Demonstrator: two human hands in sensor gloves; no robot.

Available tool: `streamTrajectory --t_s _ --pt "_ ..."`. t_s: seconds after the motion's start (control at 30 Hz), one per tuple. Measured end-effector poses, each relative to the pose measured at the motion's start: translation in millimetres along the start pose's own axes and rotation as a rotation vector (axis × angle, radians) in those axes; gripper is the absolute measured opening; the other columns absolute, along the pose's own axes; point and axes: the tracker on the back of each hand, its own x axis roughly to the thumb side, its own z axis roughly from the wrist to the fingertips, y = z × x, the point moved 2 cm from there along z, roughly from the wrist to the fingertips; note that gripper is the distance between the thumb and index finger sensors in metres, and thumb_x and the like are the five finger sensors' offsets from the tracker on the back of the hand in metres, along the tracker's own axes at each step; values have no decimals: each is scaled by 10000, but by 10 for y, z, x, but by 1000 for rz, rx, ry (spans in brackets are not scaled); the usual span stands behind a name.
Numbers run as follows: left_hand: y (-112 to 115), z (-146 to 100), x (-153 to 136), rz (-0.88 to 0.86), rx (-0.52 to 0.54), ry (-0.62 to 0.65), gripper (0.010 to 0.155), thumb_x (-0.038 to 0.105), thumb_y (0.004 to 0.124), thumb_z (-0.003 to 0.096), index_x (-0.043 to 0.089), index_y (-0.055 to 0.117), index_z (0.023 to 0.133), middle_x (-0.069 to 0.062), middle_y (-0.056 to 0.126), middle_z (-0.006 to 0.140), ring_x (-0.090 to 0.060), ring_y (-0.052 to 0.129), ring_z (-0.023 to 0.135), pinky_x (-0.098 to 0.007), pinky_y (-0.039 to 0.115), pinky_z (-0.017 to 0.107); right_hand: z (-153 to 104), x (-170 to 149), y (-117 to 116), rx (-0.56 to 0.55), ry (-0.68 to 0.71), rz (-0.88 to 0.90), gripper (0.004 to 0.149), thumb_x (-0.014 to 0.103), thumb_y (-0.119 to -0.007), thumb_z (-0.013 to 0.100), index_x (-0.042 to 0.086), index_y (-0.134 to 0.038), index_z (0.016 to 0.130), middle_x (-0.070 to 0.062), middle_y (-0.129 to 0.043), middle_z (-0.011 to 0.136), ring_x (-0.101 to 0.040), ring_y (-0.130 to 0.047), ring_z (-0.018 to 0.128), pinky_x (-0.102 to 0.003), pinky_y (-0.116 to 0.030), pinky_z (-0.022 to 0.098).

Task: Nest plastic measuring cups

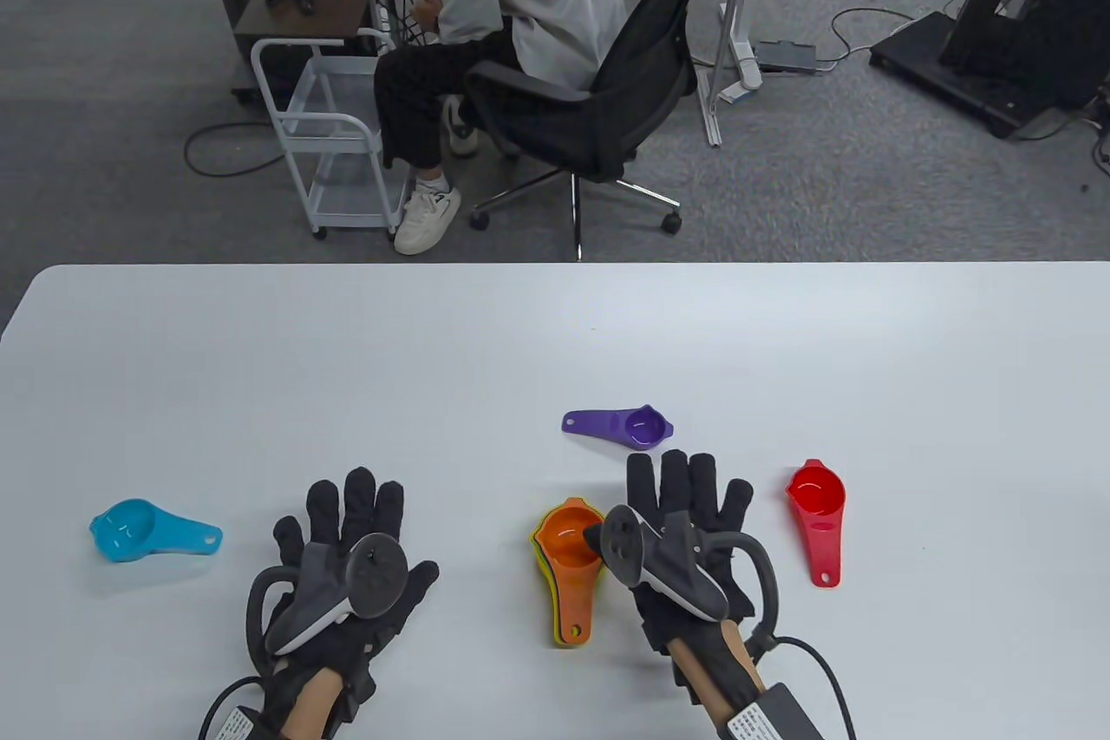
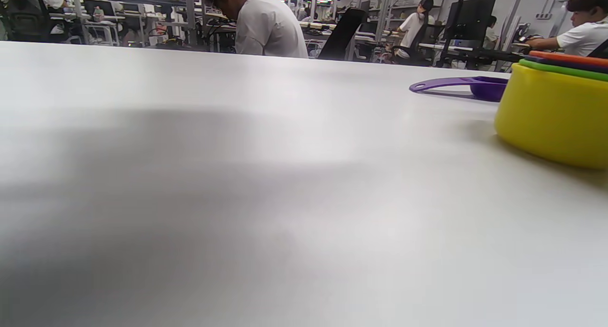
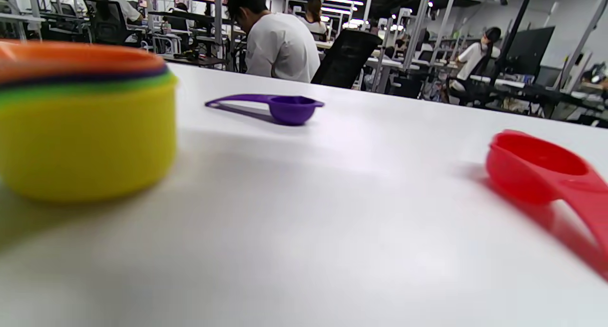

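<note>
A nested stack of cups, orange on top of green and yellow (image 1: pixel 568 562), stands at the table's front middle; it shows in the left wrist view (image 2: pixel 553 113) and the right wrist view (image 3: pixel 83 122). A purple cup (image 1: pixel 626 427) lies beyond it, also in both wrist views (image 2: pixel 468 85) (image 3: pixel 280 107). A red cup (image 1: pixel 817 510) lies right of my right hand and shows in the right wrist view (image 3: pixel 546 175). A blue cup (image 1: pixel 143 529) lies at the far left. My left hand (image 1: pixel 347 549) and right hand (image 1: pixel 685 514) lie flat on the table, fingers spread, holding nothing.
The white table (image 1: pixel 434 358) ends at a far edge; beyond it a person sits on an office chair (image 1: pixel 598 98) beside a white cart (image 1: pixel 334 141).
</note>
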Motion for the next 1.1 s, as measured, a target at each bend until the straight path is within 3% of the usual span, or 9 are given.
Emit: streamTrajectory --t_s 0.17,0.23,0.4,0.53,0.77,0.8,0.83,0.93,1.1 --pt "-37 75 -215 -11 23 -107 910 684 537 552 186 117 1187 -186 26 1222 -598 65 1067 -803 125 640 -30 -79 -212 36 58 -45 869 673 -349 552 185 4 1178 -219 66 1196 -444 120 1046 -735 14 632" --pt "-121 116 -426 -19 67 -203 907 685 535 557 186 118 1190 -189 29 1223 -599 80 1072 -803 145 652 -57 -99 -193 -17 67 -42 864 672 -351 550 192 0 1177 -212 60 1198 -436 115 1050 -735 9 637" --pt "-270 222 -1515 -175 320 -693 891 653 552 570 138 170 1187 -246 71 1211 -652 100 1029 -800 218 656 -87 -190 -152 -48 74 11 859 667 -353 553 185 -23 1182 -212 37 1204 -442 91 1057 -742 -10 641" --pt "-98 334 -2169 -106 135 -910 946 693 550 562 104 143 1181 -315 24 1173 -711 77 969 -821 268 629 -58 -195 -177 -24 68 24 859 666 -355 554 182 -27 1184 -212 36 1205 -443 88 1060 -740 -11 646" --pt "416 374 -2644 -489 -69 -950 932 603 555 594 22 81 1147 -369 46 1163 -682 173 1019 -783 404 682 -20 -176 -262 27 64 5 856 663 -357 557 180 -31 1184 -209 35 1206 -443 84 1063 -746 -15 647" --pt "493 389 -2642 -579 -82 -898 919 585 486 603 44 -58 1109 -348 -121 1118 -673 117 1004 -778 308 678 -11 -181 -281 32 60 2 855 662 -358 557 180 -33 1185 -210 33 1206 -445 80 1064 -747 -17 647" --pt "462 388 -2639 -580 -59 -902 896 543 491 604 62 -79 1100 -328 -156 1107 -633 76 1000 -751 251 694 -6 -181 -294 38 58 -2 853 661 -358 558 181 -36 1185 -211 31 1206 -448 77 1065 -748 -19 647" --pt "442 424 -2607 -511 -140 -850 873 479 501 608 22 -61 1094 -369 -124 1088 -627 144 967 -711 311 700 -5 -171 -321 57 61 -13 854 660 -358 560 174 -36 1184 -214 30 1205 -451 72 1065 -749 -23 646" --pt "362 510 -2365 -326 -116 -757 849 407 553 583 -19 21 1088 -406 -22 1078 -654 277 951 -727 426 665 -50 -166 -271 34 74 4 853 657 -358 563 166 -40 1184 -218 23 1204 -456 63 1064 -750 -30 645"
